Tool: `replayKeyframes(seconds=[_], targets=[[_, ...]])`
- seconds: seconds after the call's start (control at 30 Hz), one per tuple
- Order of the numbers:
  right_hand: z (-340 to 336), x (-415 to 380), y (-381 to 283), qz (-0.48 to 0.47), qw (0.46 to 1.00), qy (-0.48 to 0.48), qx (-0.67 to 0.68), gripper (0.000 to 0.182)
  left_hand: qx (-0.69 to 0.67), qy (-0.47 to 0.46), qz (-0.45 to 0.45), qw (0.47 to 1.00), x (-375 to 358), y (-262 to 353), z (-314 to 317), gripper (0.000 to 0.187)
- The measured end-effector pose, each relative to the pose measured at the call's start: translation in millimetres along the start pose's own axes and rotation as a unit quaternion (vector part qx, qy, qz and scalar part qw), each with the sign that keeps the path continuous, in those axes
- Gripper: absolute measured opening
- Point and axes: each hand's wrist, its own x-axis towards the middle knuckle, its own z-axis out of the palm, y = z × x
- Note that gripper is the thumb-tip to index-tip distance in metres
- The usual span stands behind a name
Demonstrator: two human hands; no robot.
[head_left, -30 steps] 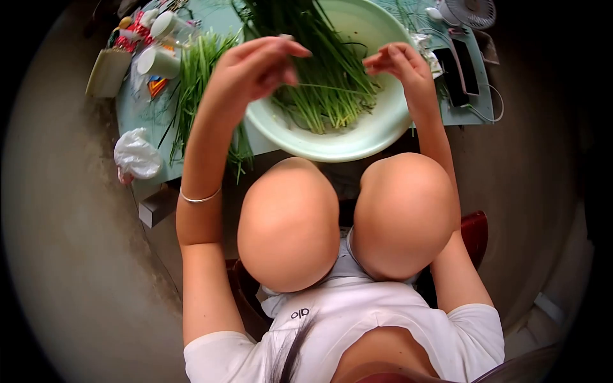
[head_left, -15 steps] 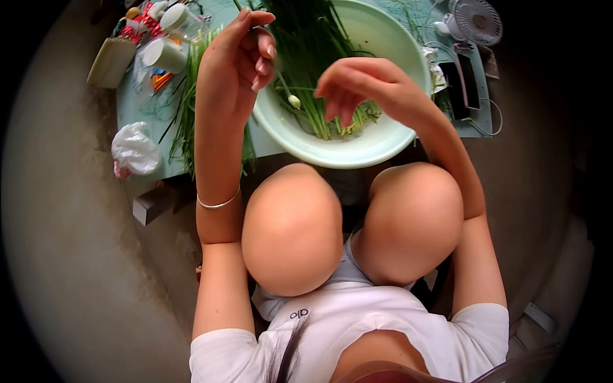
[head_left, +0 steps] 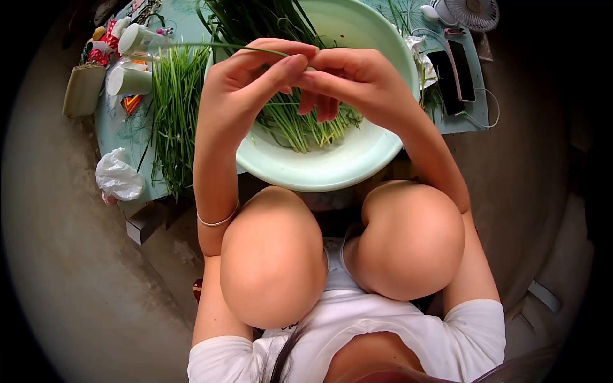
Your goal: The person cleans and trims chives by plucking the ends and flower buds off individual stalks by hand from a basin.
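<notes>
Faint dark letters [head_left: 290,327] on the white cloth shirt [head_left: 383,325] are partly covered by a knee and cannot be read whole; no other writing is clear enough to read; one thin green stem [head_left: 223,45], smooth and slightly curved, lies pinched between thumb and forefinger of the left hand [head_left: 239,83], its length reaching out to the left over the table [head_left: 118,118]; the right hand [head_left: 370,80] is curled, with thumb and forefinger closed together at the stem's pale end [head_left: 310,68], the two hands' fingertips meeting above the basin [head_left: 306,185]; that basin is round, pale green and smooth, with a broad rim; inside it lies one loose bundle of long green stems [head_left: 290,131], partly hidden by the hands; a second pile of green stems [head_left: 172,121] lies on the table, left of the basin; beyond that pile are two whitish cylindrical containers, one [head_left: 143,39] partly clear, the other [head_left: 129,81] opaque; one crumpled white plastic bag [head_left: 119,175] sits near the table's edge; one round fan [head_left: 474,9] stands at the far right; one thin, pale metal bangle [head_left: 218,223] circles the left forearm
</notes>
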Motion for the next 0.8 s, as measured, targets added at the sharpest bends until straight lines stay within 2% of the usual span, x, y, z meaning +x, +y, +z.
replayKeyframes(seconds=[0.07,0.2,0.33,0.57,0.8], targets=[[4.3,-1.8,2.0,-0.003,1.000,0.002,0.018,0.021,-0.032,0.017,-0.008,0.999,-1.5,-0.5,1.5,0.016],[1.6,-6.2,-1.1,0.008,0.999,0.000,0.044,0.022,-0.025,0.069,0.037,0.997,-1.8,-9.4,3.3,0.013],[-4.7,-13.5,3.2,-0.022,0.998,0.061,0.020,0.021,0.013,0.103,0.061,0.993,-2.2,-9.7,5.9,0.012],[-3.0,-12.3,5.4,-0.057,0.995,0.075,-0.014,0.018,0.014,0.101,0.056,0.993,-4.8,-14.6,4.3,0.012],[-0.7,-8.6,7.6,-0.039,0.997,0.071,-0.012,0.018,0.021,0.108,0.045,0.993,-5.8,-15.6,4.2,0.011]])
